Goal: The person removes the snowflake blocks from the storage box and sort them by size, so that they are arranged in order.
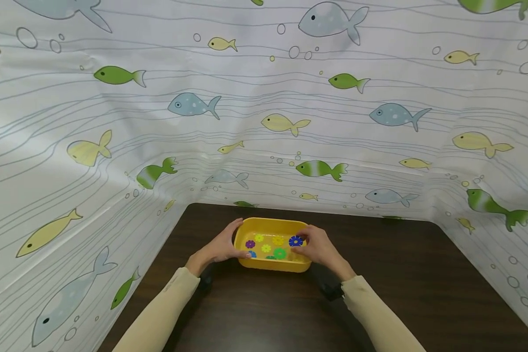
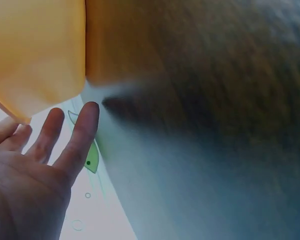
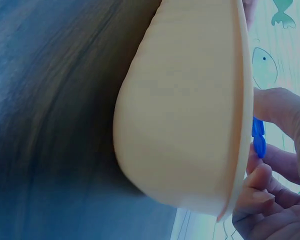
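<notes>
A yellow plastic basin stands on the dark table, with several flower-shaped plastic discs inside. My left hand holds the basin's left end, its thumb over the near rim and its fingers along the outer side. In the left wrist view the left hand has its fingertips at the basin wall. With my right hand I pinch a dark blue flower disc between thumb and fingers, over the basin's right end. The right wrist view shows the blue disc at the rim, partly hidden.
Purple, yellow and green flower discs lie on the basin floor. A dark wooden table extends around the basin. White fish-patterned sheeting walls the table at the back and both sides.
</notes>
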`<state>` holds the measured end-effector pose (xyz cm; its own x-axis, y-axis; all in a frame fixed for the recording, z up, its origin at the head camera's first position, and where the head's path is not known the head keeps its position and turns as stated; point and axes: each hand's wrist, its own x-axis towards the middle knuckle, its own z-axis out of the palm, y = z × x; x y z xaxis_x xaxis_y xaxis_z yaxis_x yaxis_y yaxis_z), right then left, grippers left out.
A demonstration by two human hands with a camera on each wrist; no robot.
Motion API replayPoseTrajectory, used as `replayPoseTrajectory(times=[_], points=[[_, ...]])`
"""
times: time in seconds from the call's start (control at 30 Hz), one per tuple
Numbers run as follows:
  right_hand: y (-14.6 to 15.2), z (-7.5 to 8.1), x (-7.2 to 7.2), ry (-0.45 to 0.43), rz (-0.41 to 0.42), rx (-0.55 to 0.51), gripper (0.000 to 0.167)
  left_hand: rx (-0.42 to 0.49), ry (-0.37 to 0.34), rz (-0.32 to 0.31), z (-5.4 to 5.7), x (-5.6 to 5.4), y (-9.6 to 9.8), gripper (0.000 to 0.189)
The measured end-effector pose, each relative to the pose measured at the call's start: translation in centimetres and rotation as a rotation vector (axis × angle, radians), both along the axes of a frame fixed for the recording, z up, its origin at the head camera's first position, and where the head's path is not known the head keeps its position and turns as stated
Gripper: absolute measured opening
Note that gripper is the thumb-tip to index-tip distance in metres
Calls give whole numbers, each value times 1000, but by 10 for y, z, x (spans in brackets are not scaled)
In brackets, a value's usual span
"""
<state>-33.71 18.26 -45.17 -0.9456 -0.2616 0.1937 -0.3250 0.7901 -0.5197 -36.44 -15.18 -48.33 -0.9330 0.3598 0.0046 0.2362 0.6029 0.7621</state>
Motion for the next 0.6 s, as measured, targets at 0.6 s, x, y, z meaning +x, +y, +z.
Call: replayPoseTrajectory(times=[0.6], points=[[46,-14,12,-15,-147,-230,42,29,-21,28,-4,4,-2,112]])
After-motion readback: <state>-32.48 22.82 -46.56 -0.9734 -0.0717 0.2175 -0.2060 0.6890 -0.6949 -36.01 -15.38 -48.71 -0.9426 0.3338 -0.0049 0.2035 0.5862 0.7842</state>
